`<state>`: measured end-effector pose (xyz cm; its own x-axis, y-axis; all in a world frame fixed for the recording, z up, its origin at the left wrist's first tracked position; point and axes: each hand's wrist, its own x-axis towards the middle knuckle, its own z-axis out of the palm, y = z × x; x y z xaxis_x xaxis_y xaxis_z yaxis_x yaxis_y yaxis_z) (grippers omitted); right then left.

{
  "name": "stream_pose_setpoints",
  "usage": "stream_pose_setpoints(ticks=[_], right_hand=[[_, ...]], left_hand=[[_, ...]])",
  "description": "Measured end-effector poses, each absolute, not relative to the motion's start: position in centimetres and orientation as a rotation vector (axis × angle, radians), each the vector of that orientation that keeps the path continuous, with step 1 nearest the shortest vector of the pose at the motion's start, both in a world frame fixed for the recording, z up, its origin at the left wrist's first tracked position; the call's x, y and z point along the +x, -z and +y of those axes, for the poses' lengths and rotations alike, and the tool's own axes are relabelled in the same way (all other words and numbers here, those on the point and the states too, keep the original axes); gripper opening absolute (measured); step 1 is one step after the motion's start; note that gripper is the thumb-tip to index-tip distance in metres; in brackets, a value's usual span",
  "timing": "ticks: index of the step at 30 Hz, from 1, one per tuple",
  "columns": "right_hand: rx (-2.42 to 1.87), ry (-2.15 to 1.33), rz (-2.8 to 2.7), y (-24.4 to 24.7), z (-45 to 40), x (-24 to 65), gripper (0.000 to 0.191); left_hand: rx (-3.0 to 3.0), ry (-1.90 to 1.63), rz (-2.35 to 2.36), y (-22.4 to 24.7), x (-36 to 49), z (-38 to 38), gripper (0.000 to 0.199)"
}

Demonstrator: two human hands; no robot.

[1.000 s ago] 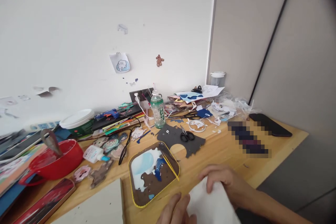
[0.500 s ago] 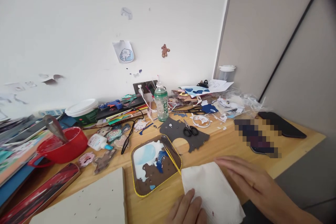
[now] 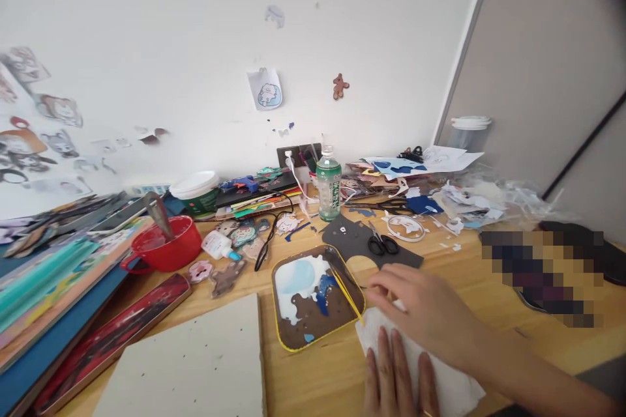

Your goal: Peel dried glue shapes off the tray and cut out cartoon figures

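My left hand (image 3: 398, 378) lies with fingers spread flat on a folded white tissue (image 3: 452, 378) at the bottom right. Over the tissue's upper part reaches my right hand (image 3: 415, 306), loosely bent with its fingers apart; I see nothing held in it. Its fingertips are beside the right edge of a rounded tray (image 3: 317, 342) with a yellow rim, holding white and blue cut pieces on brown. Thin yellow tweezers (image 3: 349, 296) rest across the tray's right edge, close to my right fingertips. Black-handled scissors (image 3: 383, 244) lie on a dark grey sheet (image 3: 342, 232) behind.
A pale board (image 3: 205, 365) lies left of the tray. Further left are a red mug (image 3: 169, 251), a glue bottle (image 3: 218, 245) and a stack of boards. A green drink bottle (image 3: 328, 189) stands at the back. Paper scraps (image 3: 472, 202) pile up at the right rear.
My right hand has moved left from the tissue's right edge, over the tissue toward the tray and tweezers. My left hand's fingers have spread flatter on the tissue. The view has shifted left.
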<state>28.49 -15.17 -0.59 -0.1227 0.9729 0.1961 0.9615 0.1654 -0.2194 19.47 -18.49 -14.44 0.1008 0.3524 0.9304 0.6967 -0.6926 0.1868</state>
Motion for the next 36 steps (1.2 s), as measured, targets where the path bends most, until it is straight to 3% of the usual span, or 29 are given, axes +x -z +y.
stream_pose_setpoints(ticks=[5,11,15,19,36], right_hand=[[-2.044,0.157,-2.314,1.6,-12.6,24.3,0.019],[-2.135,0.135,-2.241,1.2,-11.3,25.8,0.02],[-2.092,-0.266,-2.136,-0.1,-10.6,26.7,0.025],[-1.928,-0.675,-2.106,-0.1,-9.5,27.1,0.022],[-1.839,-1.141,-1.814,1.8,-6.9,26.7,0.014]], left_hand=[[-1.934,1.759,-1.162,13.8,20.4,-18.2,0.031],[-2.012,1.704,-0.927,11.3,14.8,-16.3,0.024],[-2.214,1.128,-0.972,9.4,7.7,-15.2,0.02],[-2.133,0.851,-0.982,9.2,4.1,-14.9,0.026],[-2.346,0.817,-0.95,11.0,3.7,-15.1,0.035]])
